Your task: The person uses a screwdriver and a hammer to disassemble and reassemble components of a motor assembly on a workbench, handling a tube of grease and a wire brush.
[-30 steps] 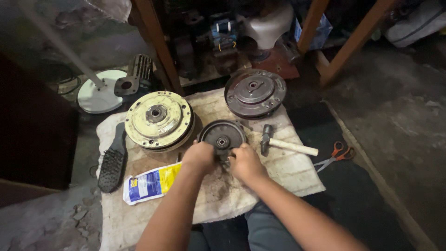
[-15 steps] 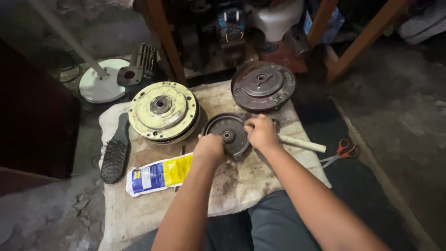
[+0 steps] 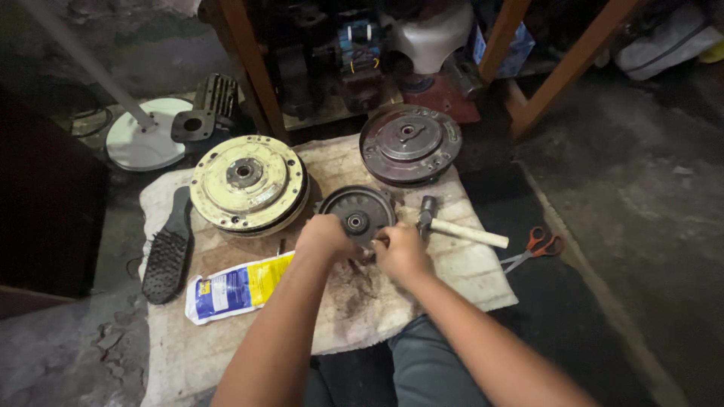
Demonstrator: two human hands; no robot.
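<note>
Small dark toothed disc (image 3: 356, 215) with a central bearing hub lies flat on a stained cloth (image 3: 226, 347), between a cream-coloured disc (image 3: 246, 183) at left and a hammer (image 3: 460, 228) at right. Left hand (image 3: 324, 237) curled closed, gripping the disc's near-left rim. Right hand (image 3: 402, 250) closed on its near edge, fingers pinching; both forearms reach in from below.
</note>
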